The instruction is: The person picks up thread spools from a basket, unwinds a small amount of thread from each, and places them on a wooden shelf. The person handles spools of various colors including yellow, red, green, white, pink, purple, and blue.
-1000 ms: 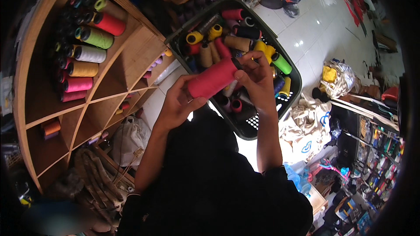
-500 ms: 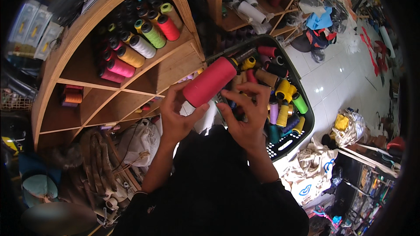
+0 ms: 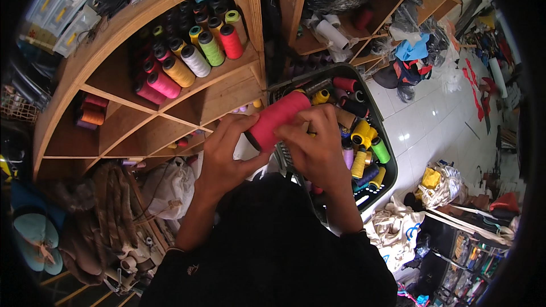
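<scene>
A large pinkish-red thread spool [image 3: 278, 118] is held tilted in front of me, its dark lower end toward my left. My left hand [image 3: 228, 150] grips that lower end between thumb and fingers. The thumb and bent fingers of my right hand [image 3: 316, 145] close on the spool's right side; whether they pinch a loose thread end is too small to see. Beyond and to the right of my hands stands a dark plastic crate [image 3: 392, 162] of mixed thread spools, among them a green spool [image 3: 380, 150] and a yellow spool [image 3: 359, 162].
At left, a wooden shelf [image 3: 85, 74] holds upright spools, including a white one [image 3: 195, 61] and a red one [image 3: 231, 42]. White bags [image 3: 170, 187] and brown fabric [image 3: 114, 202] lie below it. Cloth bags [image 3: 395, 227] sit right of the crate on the tiled floor [image 3: 421, 131].
My right hand has moved in from hovering open beside the spool and now closes on its side. The spool has shifted slightly right and down. My view has shifted a little.
</scene>
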Available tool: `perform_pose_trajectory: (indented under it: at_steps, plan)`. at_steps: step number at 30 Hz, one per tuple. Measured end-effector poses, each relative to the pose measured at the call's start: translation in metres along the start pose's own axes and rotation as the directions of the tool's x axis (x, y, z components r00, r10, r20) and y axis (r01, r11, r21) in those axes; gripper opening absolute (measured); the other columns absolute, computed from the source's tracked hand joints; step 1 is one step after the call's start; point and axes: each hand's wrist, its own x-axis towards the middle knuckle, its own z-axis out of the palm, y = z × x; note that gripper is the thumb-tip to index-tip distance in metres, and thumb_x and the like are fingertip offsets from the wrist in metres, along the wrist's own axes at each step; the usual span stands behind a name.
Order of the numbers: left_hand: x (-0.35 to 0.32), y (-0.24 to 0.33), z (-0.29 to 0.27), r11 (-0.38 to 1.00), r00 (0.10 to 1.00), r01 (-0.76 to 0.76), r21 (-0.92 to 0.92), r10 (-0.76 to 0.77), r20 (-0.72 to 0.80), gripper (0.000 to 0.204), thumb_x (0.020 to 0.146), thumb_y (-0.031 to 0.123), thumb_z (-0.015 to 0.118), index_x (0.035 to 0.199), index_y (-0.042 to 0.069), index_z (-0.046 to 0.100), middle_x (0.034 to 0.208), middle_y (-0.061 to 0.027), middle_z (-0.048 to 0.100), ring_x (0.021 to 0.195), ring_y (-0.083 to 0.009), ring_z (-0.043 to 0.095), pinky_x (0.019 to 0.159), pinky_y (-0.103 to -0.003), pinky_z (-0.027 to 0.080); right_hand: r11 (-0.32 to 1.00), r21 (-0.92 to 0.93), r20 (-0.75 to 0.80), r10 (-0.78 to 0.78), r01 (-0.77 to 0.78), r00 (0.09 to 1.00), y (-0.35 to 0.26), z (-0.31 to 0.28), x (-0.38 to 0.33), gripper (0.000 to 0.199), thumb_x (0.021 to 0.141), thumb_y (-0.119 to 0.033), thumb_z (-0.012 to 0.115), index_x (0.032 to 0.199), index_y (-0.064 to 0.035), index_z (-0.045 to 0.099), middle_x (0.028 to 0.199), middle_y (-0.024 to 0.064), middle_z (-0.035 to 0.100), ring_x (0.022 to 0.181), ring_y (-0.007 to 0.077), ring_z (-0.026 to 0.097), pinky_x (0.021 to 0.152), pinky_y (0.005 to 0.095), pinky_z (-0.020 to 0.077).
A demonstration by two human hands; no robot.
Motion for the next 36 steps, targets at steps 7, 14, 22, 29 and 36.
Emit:
perform_pose_trajectory:
  at_steps: [7,14,22,29,36]
  plan:
    - [-0.011,-0.016,0.015,0.979,0.983,0.153,-0.132,-0.164,-0.083,0.057,0.060,0.005,0.085,0.110,-0.004,0.058,0.100,-0.0152,0.061,0.092,-0.0231,0.064,0.081,-0.032,0.052,0.901,0.346,-0.167,0.333,-0.261,0.928,0.007,0.007,-0.035,0.007,0.081,-0.006,0.061,0.083,-0.0038,0.055,0.093,0.0124,0.049,0.087,0.0309,0.048,0.078,0.0386,0.0397]
    - [-0.005,-0.007,0.018,0.992,0.994,0.108,-0.059,-0.109,-0.008,0.056,0.060,0.006,0.084,0.109,-0.003,0.058,0.100,-0.0155,0.062,0.091,-0.0260,0.064,0.079,-0.034,0.052,0.949,0.207,-0.021,0.248,-0.239,0.969,0.001,0.000,-0.010,0.023,0.076,-0.006,0.070,0.099,-0.0064,0.066,0.092,0.0106,0.055,0.087,0.0285,0.053,0.077,0.0380,0.0441]
    - [-0.008,-0.013,0.002,1.000,0.999,-0.004,-0.008,0.005,0.052,0.053,0.065,0.011,0.080,0.112,-0.001,0.058,0.107,-0.0171,0.060,0.097,-0.0326,0.062,0.082,-0.039,0.051,0.977,0.146,0.098,0.144,-0.157,0.985,-0.002,0.002,0.002,0.014,0.073,-0.001,0.069,0.086,-0.0056,0.065,0.090,0.0102,0.054,0.086,0.0298,0.054,0.077,0.0390,0.0446]
    - [-0.026,-0.026,-0.001,0.978,0.988,0.132,-0.161,-0.142,-0.052,0.055,0.068,0.013,0.081,0.114,-0.003,0.055,0.107,-0.0164,0.060,0.098,-0.0307,0.062,0.083,-0.037,0.051,0.876,0.387,-0.084,0.345,-0.288,0.935,0.009,0.032,-0.041,0.008,0.091,-0.008,0.051,0.095,-0.0031,0.045,0.094,0.0103,0.047,0.090,0.0248,0.047,0.085,0.0371,0.0377]
    - [-0.060,-0.047,-0.012,0.691,0.812,0.430,-0.581,-0.577,-0.085,0.044,0.078,0.011,0.077,0.112,0.000,0.051,0.108,-0.0121,0.061,0.103,-0.0180,0.061,0.086,-0.033,0.051,0.619,-0.122,-0.038,0.779,-0.776,0.626,0.114,0.031,-0.160,0.027,0.089,-0.005,0.051,0.115,-0.0007,0.051,0.101,0.0146,0.049,0.097,0.0296,0.047,0.086,0.0416,0.0399]
